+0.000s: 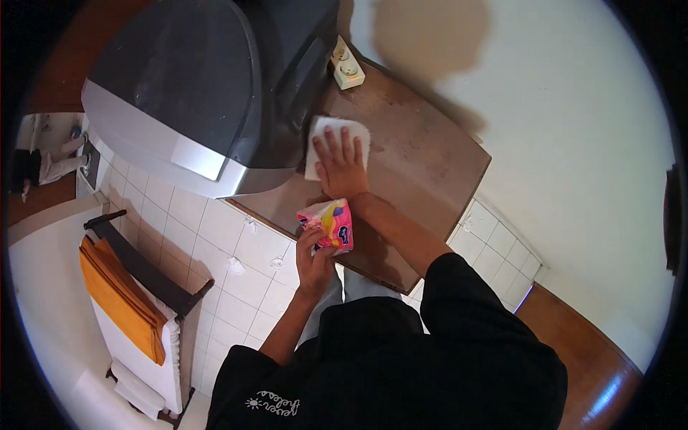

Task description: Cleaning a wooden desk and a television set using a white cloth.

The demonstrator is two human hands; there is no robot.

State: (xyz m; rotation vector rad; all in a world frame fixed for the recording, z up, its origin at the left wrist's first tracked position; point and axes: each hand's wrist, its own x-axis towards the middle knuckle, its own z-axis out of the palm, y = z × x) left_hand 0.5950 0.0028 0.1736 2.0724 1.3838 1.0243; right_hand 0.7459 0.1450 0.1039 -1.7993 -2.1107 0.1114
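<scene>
My right hand (342, 166) lies flat, fingers apart, on a white tissue sheet (315, 161) that is spread on the brown tabletop (430, 156), close beside a large grey and black appliance (188, 97). In my left hand (316, 263) is a pink plastic-wrapped pack of tissues (336, 215), gripped at the table's near edge, just below my right wrist. Dark patches and smudges mark the table surface around both hands.
A white power socket strip (349, 70) sits at the table's back by the wall. Crumpled white tissues (236, 265) lie on the tiled floor. At left stands an ironing board (145, 344) with orange cloth (123, 301) on it. A person (43, 166) is at the far left.
</scene>
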